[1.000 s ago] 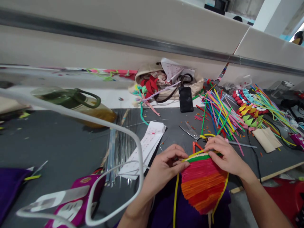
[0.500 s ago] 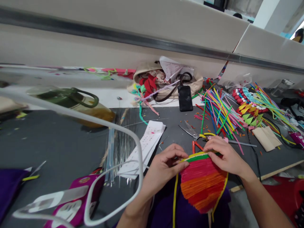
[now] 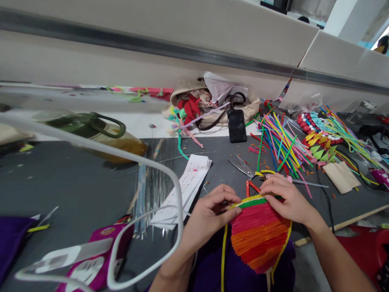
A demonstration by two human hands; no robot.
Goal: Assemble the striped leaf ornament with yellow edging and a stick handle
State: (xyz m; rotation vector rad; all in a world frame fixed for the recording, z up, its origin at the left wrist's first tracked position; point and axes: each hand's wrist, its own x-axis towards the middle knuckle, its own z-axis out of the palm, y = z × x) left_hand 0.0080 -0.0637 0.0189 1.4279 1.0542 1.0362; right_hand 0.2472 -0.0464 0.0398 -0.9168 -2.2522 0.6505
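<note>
Two hands pinch a striped woven fan at its top edge, over the lap at the bench's near edge.
L hand [image 3: 209,217] & R hand [image 3: 288,198] both closed on the woven fan [image 3: 258,239], w/ yellow strip [image 3: 224,259] trailing below. Just beyond grip: scissors [image 3: 246,168]; further back, phone [image 3: 237,125] & bag [image 3: 209,101]; right of grip, coloured strips [image 3: 282,146]. Dark grey bench top [image 3: 75,190], beige partition wall [image 3: 182,40] behind.

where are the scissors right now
In the head view the scissors lie on the grey table right of centre, just beyond the right hand, between the white paper strips and the pile of coloured strips.
</note>
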